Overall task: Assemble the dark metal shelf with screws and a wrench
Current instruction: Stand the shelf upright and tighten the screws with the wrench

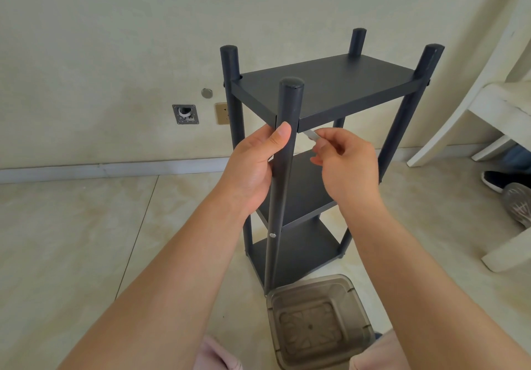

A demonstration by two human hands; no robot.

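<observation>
Two hands working a stiff, light-looking dark metal shelf (321, 88): left hand (253, 165) gripping the near front post (283, 168), right hand (344, 162) pinching a small silver wrench (311, 134) under the top board.

Both forearms reach forward; the left hand (253, 165) curls in a grip, right hand (344, 165) fingers (323, 136) pinching.

I've got the dark metal shelf (321, 88) standing upright on the floor, 3 flat boards btwn 4 round posts w/ capped tops. Near front post (283, 168) is closest to me; a silver screw (272, 235) head shows low on it, approx. level w/ the middle board. The wrench (311, 135), a small flat silver piece, sits just under the top board's front edge, right beside that post, tilted.
</observation>
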